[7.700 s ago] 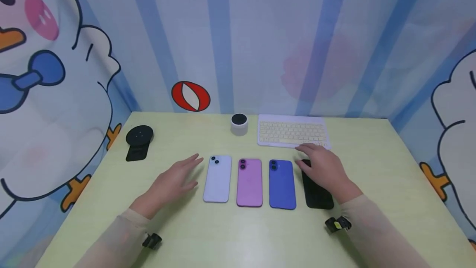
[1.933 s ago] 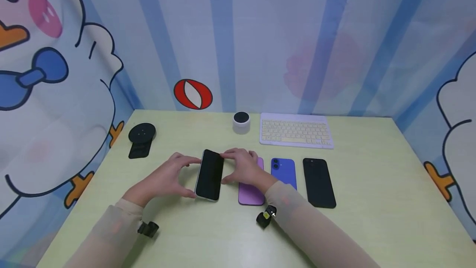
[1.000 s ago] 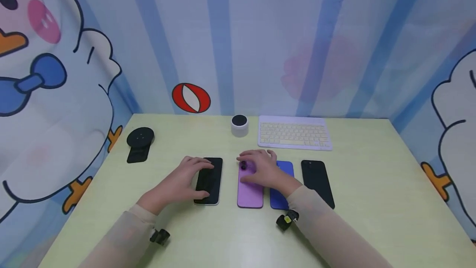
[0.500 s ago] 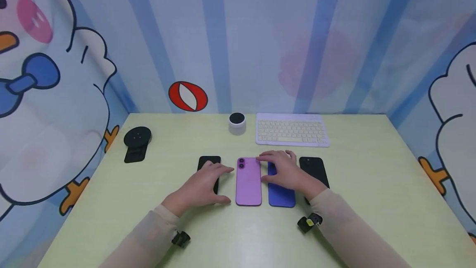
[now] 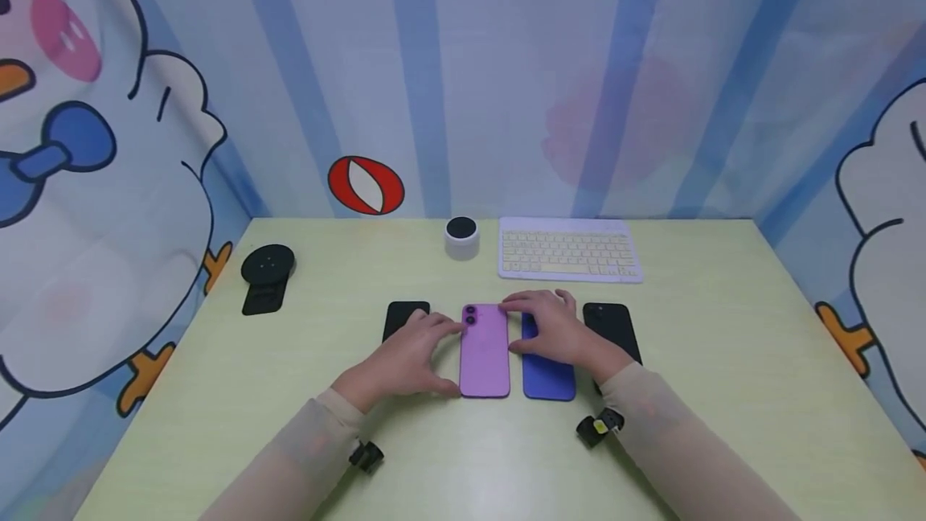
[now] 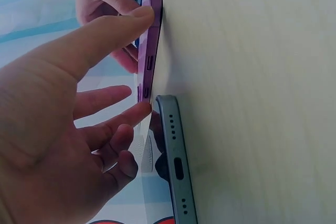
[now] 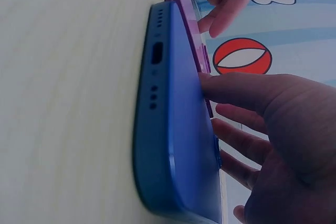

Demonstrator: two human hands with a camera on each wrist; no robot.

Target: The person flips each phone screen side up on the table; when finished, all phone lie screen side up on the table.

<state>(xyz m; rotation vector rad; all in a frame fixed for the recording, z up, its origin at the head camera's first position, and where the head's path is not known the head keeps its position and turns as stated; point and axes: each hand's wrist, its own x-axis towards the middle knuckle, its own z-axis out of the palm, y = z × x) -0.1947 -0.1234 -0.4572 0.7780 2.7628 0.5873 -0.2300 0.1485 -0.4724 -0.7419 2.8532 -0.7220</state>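
Observation:
In a row on the table lie several smartphones. The pink phone (image 5: 485,360) lies back up between the two hands. My left hand (image 5: 408,356) has its thumb at the phone's lower left corner and a fingertip at its upper left edge. My right hand (image 5: 559,333) reaches over the blue phone (image 5: 548,383), with thumb and fingertips at the pink phone's right edge. Under the left hand, a phone with a dark screen (image 5: 402,317) lies face up, its lower part hidden. The right wrist view shows the blue phone's bottom edge (image 7: 152,77) close up.
A black phone (image 5: 613,326) lies at the right, partly behind the right forearm. At the back stand a small white cylinder (image 5: 461,245) with a dark top and a white keyboard (image 5: 569,252). A black round-headed stand (image 5: 268,267) is at the far left.
The leftmost phone, pale back up at first, was turned screen up between both hands. Both hands then moved right to the pink phone; the left fingertips have just come to its left edge.

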